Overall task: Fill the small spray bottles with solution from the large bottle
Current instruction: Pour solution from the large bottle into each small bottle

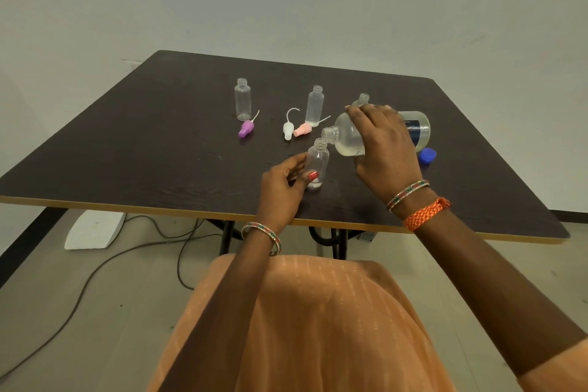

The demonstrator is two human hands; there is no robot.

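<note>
From the head view, my right hand (383,145) hides most of the large bottle (348,137) it grips, tilted, mouth touching the small spray bottle (316,165) near the desk's (127,137) front edge. My left hand (283,188) pinches that small bottle upright; a farther bottle (362,99) peeks out behind.

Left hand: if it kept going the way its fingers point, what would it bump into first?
The left hand already holds the small bottle being filled. Further up and right, it would probably meet the large bottle, though depth is unclear.
</note>
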